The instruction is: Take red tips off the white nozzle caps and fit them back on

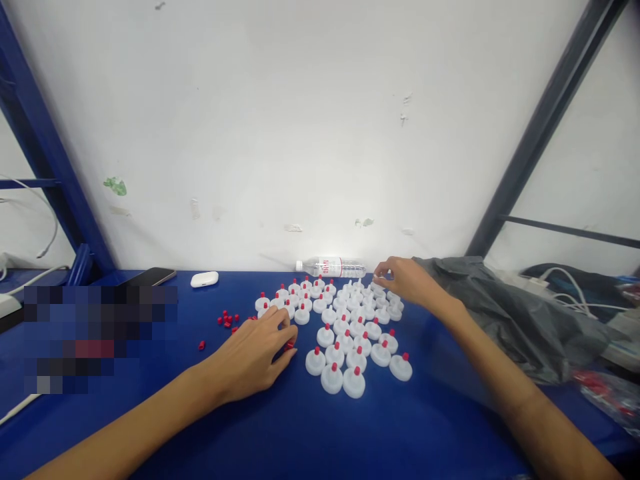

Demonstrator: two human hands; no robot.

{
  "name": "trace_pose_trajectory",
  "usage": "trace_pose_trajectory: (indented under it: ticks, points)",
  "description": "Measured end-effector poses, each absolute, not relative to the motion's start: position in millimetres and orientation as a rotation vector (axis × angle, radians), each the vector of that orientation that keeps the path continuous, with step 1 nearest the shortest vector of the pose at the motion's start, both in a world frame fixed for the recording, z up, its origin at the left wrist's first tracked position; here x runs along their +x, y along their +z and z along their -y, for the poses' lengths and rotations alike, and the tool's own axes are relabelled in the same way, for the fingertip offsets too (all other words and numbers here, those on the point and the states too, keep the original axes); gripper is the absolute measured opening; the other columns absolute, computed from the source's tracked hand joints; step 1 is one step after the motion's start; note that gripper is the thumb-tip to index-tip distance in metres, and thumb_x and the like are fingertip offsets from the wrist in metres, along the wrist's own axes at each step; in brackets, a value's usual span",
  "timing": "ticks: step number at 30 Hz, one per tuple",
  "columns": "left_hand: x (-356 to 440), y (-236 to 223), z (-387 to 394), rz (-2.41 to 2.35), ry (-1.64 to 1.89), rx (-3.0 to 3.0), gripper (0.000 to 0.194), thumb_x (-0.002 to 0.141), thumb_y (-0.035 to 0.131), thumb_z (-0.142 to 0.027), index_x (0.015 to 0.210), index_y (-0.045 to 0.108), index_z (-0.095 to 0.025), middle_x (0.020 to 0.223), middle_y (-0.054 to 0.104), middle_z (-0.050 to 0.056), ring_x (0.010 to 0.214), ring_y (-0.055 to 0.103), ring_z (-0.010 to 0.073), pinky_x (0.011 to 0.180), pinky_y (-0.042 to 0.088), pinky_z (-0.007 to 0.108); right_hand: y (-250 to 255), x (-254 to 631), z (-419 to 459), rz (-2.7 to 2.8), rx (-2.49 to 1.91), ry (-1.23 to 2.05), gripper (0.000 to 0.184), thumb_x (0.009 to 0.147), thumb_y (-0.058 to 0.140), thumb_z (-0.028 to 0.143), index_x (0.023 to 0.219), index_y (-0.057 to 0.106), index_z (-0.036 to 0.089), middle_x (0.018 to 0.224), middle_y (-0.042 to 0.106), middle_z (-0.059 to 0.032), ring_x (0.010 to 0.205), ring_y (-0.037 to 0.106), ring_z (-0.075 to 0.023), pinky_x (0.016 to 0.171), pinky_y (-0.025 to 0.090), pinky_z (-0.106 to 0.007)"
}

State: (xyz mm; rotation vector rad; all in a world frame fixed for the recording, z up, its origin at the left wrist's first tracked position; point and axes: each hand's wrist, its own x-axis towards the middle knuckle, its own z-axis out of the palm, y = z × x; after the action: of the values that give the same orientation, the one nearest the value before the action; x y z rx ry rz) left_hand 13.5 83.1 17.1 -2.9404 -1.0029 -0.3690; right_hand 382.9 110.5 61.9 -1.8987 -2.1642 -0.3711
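Observation:
Many white round nozzle lids [354, 384] stand on the blue table, a good part of them with small red tip caps [357, 371] on their spouts. Those at the back right, such as one white lid [395, 312], show bare spouts. My left hand [255, 350] is closed at the left edge of the group, with a red cap [289, 346] between thumb and fingers. At the far right of the group, my right hand [407, 279] pinches what looks like the spout of a white lid; the fingers partly hide it. Loose red caps [227, 319] lie left of my left hand.
A clear plastic bottle [333, 267] lies on its side against the wall. Left of it are a white earbud case [205, 279] and a phone [159, 275]. On the right are a dark plastic bag [500, 307], cables and a clear bag with red pieces [607, 397].

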Motion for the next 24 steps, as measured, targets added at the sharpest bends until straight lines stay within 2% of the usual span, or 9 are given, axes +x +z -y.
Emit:
trace_pose_trajectory:
  ticks: [5,11,18,24]
  points:
    - [12,17,-84,1.009,-0.300,-2.897,0.014,0.100,0.047,-0.025,0.098,0.061,-0.024,0.110,0.062,0.007,0.100,0.061,0.0274,0.065,0.044,0.035,53,385,-117,2.252,-1.899,-0.320,0.021,0.093,0.061,0.031,0.096,0.080,0.022,0.093,0.078,-0.0072,0.085,0.070,-0.0227,0.073,0.047,-0.029]
    - [12,17,-85,1.015,-0.313,-2.903,0.013,0.099,0.047,-0.025,0.097,0.060,-0.025,0.108,0.062,0.006,0.097,0.061,0.0255,0.065,0.043,0.035,46,385,-122,2.294,-1.889,-0.285,0.022,0.094,0.061,0.030,0.098,0.081,0.022,0.097,0.079,-0.0070,0.088,0.071,-0.0233,0.075,0.048,-0.030]
    - [11,17,-84,1.023,-0.316,-2.911,0.013,0.100,0.047,-0.025,0.097,0.060,-0.025,0.108,0.062,0.006,0.096,0.061,0.0251,0.066,0.043,0.035,45,386,-123,2.297,-1.917,-0.221,0.020,0.094,0.062,0.032,0.097,0.081,0.025,0.093,0.080,-0.0046,0.083,0.072,-0.0220,0.072,0.048,-0.030]
    - [11,17,-83,1.022,-0.326,-2.915,0.012,0.099,0.048,-0.025,0.097,0.060,-0.025,0.107,0.062,0.005,0.097,0.061,0.0249,0.066,0.043,0.035,46,387,-119,2.276,-1.962,-0.173,0.016,0.090,0.066,0.030,0.087,0.080,0.023,0.091,0.080,-0.0045,0.083,0.072,-0.0223,0.071,0.048,-0.029]
